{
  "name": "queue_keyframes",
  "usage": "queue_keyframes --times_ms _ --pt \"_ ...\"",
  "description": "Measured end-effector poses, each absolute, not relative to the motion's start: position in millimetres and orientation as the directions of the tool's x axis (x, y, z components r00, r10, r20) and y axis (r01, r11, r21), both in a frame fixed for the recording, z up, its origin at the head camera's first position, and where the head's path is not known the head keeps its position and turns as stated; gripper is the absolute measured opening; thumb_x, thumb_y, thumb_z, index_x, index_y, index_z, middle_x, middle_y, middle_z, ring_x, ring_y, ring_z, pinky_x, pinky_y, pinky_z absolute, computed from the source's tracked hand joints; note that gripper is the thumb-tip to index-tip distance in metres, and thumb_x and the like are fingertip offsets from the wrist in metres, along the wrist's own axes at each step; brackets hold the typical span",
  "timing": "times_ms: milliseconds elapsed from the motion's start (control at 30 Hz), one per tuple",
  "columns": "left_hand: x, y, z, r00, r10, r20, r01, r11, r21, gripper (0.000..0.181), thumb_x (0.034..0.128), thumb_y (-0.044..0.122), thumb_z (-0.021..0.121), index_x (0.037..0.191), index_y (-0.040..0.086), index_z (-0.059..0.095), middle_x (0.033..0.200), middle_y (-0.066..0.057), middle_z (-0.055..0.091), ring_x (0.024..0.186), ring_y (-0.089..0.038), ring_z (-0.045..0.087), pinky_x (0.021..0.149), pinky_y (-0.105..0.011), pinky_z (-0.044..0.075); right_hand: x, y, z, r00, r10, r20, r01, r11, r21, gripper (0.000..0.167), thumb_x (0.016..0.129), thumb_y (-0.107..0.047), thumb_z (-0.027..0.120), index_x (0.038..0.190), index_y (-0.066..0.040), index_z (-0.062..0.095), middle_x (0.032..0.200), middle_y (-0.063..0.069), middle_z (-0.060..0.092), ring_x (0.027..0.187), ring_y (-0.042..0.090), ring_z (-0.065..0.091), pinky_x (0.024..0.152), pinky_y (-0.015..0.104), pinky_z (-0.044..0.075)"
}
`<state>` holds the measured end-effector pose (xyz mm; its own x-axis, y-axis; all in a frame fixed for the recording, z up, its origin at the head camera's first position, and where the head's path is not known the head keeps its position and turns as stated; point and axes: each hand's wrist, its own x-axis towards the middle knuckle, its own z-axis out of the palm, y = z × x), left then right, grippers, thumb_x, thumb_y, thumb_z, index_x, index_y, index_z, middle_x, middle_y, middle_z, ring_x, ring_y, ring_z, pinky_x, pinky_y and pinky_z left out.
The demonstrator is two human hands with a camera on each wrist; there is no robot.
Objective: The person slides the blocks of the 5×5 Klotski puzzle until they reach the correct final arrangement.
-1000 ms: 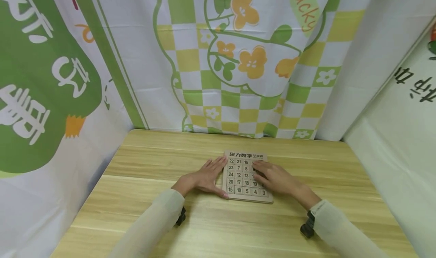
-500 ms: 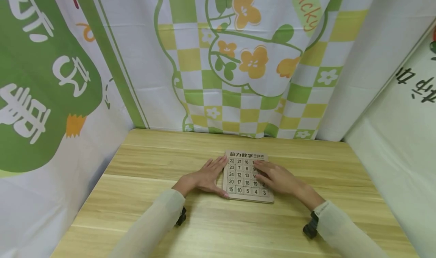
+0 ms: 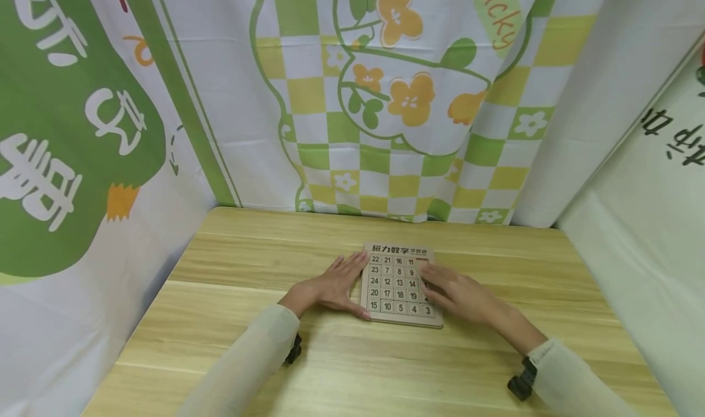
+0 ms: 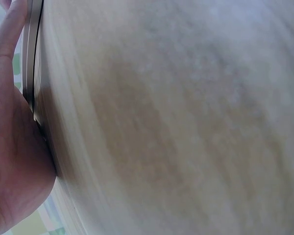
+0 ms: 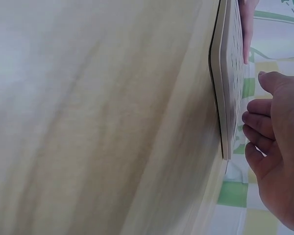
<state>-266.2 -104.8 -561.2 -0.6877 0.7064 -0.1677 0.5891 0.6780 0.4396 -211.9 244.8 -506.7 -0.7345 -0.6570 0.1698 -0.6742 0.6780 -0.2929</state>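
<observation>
A wooden number slide puzzle (image 3: 393,283) lies flat on the table, its tiles printed with dark numbers. My left hand (image 3: 332,287) rests along the puzzle's left side, fingers at the upper corner and thumb at the lower one. Over the right-hand column is my right hand (image 3: 459,291), its fingers hiding several tiles there. A reddish-brown strip (image 3: 421,259) shows in the top right cell, just beyond the fingertips. In the right wrist view, the right hand (image 5: 279,142) has loosely bent fingers beside the puzzle's face (image 5: 233,73); contact with a tile cannot be made out.
The wood-grain table (image 3: 341,368) extends around the puzzle. A checked, flowered curtain (image 3: 396,178) hangs behind its far edge, with printed cloth (image 3: 182,221) at the left and white cloth (image 3: 633,221) at the right. Each wrist wears a small black device (image 3: 520,386).
My right hand has drawn back to the right, uncovering the 11, 9 and 14 tiles and the reddish strip at the top right. The left hand stays in place.
</observation>
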Motion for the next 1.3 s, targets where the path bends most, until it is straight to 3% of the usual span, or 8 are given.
queue_keyframes --times_ms 300,533,700,1300 --pt "-260 -105 -547 -0.681 0.716 -0.154 0.6 0.666 0.442 0.143 0.0772 0.087 0.069 0.17 0.009 -0.006 0.178 -0.012 -0.009 0.165 -0.03 -0.007 0.132 -0.051 -0.008 -190 250 -502 -0.735 -0.661 0.149 -0.673 0.688 -0.271 0.052 0.106 -0.028 0.066 0.149 0.0 0.057 0.156 0.021 0.054 0.141 0.041 0.055 0.116 0.058 0.044" --pt "-260 -106 -548 -0.683 0.716 -0.148 0.599 0.664 0.448 0.143 0.0773 0.09 0.066 0.17 0.008 -0.007 0.178 -0.012 -0.01 0.165 -0.03 -0.008 0.132 -0.052 -0.009 -174 254 -505 -0.724 -0.676 0.137 -0.685 0.682 -0.255 0.051 0.107 -0.032 0.065 0.149 -0.004 0.059 0.155 0.019 0.055 0.141 0.04 0.055 0.116 0.058 0.045" --pt "-259 -105 -545 -0.684 0.711 -0.163 0.592 0.671 0.446 0.143 0.0778 0.084 0.071 0.17 0.009 -0.007 0.178 -0.011 -0.012 0.165 -0.028 -0.009 0.132 -0.051 -0.009 -164 256 -508 -0.708 -0.69 0.153 -0.704 0.669 -0.239 0.051 0.108 -0.036 0.061 0.148 -0.004 0.061 0.154 0.017 0.057 0.14 0.038 0.057 0.114 0.055 0.048" --pt "-258 -104 -543 -0.682 0.715 -0.154 0.602 0.669 0.436 0.141 0.0797 0.088 0.066 0.17 0.007 -0.006 0.178 -0.014 -0.008 0.165 -0.029 -0.006 0.132 -0.05 -0.009 -142 256 -514 -0.657 -0.728 0.196 -0.753 0.619 -0.224 0.046 0.106 -0.031 0.066 0.144 -0.005 0.065 0.149 0.014 0.062 0.134 0.033 0.063 0.109 0.051 0.053"
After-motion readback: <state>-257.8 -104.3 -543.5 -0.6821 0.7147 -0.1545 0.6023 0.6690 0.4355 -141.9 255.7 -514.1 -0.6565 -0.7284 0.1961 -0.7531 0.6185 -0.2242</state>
